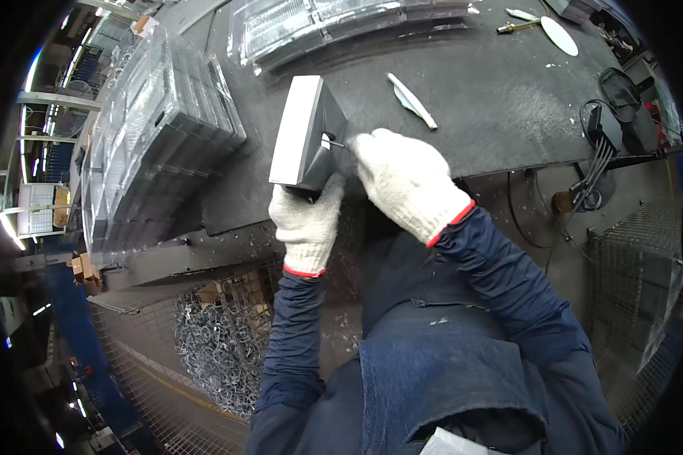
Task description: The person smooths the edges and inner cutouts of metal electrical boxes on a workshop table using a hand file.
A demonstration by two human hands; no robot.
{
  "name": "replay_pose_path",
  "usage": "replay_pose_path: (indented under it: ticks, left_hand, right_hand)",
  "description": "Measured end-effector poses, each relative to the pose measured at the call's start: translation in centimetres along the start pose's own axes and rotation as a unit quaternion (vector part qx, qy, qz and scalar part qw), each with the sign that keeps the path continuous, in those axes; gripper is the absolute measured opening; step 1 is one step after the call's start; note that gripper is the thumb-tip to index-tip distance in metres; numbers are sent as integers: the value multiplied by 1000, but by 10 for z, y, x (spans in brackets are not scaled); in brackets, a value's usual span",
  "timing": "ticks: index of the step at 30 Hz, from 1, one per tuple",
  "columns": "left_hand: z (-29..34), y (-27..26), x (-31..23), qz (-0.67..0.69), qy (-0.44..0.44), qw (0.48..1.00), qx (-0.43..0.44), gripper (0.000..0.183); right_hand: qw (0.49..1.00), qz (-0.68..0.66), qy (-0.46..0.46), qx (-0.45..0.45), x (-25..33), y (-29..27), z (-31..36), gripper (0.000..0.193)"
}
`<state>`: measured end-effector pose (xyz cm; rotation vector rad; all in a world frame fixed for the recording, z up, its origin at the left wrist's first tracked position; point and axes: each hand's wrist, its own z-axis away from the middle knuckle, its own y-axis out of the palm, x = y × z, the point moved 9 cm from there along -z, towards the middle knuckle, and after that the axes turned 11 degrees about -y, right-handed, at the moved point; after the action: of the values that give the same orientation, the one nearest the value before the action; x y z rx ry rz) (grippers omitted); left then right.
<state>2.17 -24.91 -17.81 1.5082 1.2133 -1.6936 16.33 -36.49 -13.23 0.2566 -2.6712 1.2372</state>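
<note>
Both hands wear white knit gloves with red cuffs. My left hand (307, 220) grips a box-shaped part (292, 133) from its near end, fingers on both sides. The part has a flat white face and dark grey sides, and is tilted over the worktable. My right hand (402, 178) is closed, to the right of the part. From its fingertips a thin dark rod (337, 144) reaches to the part's grey side, beside a small white spot there. The rest of the rod is hidden in the glove. Beyond the hands lies a slim white tool (412, 101).
Stacked grey pieces in transparent film (167, 129) stand at the left, with another wrapped stack (341, 26) at the back. A white oval disc (559, 36) lies far right, near a black device with cables (605, 129). Below the table edge, a wire basket holds metal pieces (216, 345).
</note>
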Motion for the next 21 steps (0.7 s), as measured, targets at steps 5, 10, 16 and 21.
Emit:
replay_pose_path:
  ticks: [5,10,16,21]
  left_hand:
    - [5,-21,-9,-89,20,996,-14,62]
    - [-6,-48,-102,-86,52,994,36,74]
    - [-63,-3,-148,-231,27,963,134,45]
    - [-108,2,-150,-193,54,976,83,60]
  right_hand:
    - [994,-92,53,38,2,-8,19,24]
    - [980,-183,74,38,10,-29,17,32]
    - [978,-203,42,-11,28,-28,20,32]
    - [973,-221,60,-34,22,-15,12,38]
